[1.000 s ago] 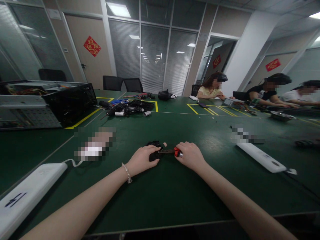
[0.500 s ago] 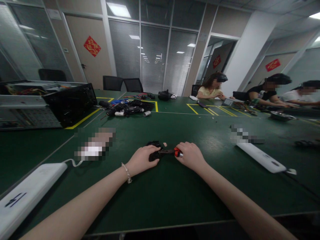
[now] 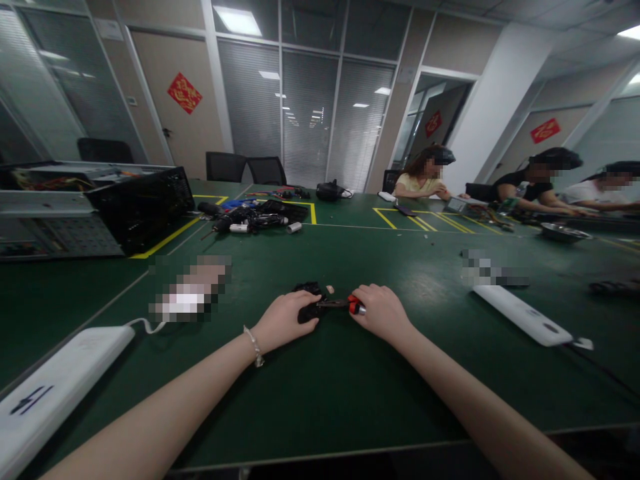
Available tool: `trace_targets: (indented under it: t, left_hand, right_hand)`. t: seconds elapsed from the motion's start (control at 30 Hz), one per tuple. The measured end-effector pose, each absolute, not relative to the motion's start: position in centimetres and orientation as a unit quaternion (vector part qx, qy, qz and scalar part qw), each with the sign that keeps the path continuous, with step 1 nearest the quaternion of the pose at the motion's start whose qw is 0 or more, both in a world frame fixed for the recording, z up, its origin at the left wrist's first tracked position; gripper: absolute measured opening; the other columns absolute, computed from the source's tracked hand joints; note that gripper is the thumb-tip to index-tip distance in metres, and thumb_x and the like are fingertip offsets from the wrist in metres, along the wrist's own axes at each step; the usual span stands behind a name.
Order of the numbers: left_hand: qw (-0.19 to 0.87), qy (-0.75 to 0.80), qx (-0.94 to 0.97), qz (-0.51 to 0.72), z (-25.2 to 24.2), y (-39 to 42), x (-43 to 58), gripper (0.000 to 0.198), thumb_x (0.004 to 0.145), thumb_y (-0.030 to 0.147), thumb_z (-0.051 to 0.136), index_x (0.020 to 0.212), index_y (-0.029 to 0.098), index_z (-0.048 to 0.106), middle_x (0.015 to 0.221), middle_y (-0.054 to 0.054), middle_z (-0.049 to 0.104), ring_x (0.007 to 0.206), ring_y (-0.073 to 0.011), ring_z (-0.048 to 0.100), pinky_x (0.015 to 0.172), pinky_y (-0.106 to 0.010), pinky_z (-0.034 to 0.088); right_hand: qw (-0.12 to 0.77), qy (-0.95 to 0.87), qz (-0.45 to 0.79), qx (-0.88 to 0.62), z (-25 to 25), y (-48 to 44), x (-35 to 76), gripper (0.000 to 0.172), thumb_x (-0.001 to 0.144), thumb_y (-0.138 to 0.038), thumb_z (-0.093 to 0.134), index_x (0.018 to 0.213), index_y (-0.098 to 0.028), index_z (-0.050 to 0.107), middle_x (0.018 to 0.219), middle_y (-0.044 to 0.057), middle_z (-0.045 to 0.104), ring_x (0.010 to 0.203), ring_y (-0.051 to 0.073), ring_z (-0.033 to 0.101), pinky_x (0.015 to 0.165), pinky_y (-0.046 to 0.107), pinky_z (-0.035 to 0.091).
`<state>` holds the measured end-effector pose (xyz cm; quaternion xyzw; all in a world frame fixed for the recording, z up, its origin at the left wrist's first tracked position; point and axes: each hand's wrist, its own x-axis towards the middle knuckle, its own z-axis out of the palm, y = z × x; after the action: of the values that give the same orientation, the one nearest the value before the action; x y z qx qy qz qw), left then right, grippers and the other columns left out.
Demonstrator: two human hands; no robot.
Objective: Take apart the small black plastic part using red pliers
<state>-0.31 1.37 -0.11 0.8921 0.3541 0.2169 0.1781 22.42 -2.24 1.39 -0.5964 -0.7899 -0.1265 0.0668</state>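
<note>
My left hand (image 3: 289, 315) is closed around a small black part (image 3: 309, 311), whose exact kind I cannot make out, holding it down on the green table (image 3: 320, 393). In my right hand (image 3: 381, 308) is a pair of pliers (image 3: 336, 304) with red handles, the fingers wrapped round the grips. Its dark jaws point left and meet the black part beside my left thumb. Just behind the jaws lies a small pale scrap (image 3: 330, 289).
White power strips (image 3: 65, 373) (image 3: 520, 313) lie on both sides. An open computer case (image 3: 140, 210) stands at the back left, near a drill (image 3: 227, 221) and a heap of black cables (image 3: 270, 213). Several people sit at the far right; a metal bowl (image 3: 565, 231) is there.
</note>
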Motion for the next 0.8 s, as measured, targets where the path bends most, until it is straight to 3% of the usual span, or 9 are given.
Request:
trace_targets:
  t: [0.8]
  left_hand:
    - [0.18, 0.357, 0.892, 0.21, 0.13, 1.24, -0.34, 0.043, 0.077, 0.036, 0.053, 0.119, 0.024, 0.049, 0.117, -0.003, 0.054, 0.104, -0.0212, 0.052, 0.089, -0.035, 0.041]
  right_hand:
    - [0.07, -0.788, -0.126, -0.599, 1.65, -2.38, 22.46, 0.018, 0.074, -0.031, 0.05, 0.084, -0.018, 0.058, 0.082, 0.004, 0.061, 0.073, 0.016, 0.052, 0.065, 0.028, 0.037]
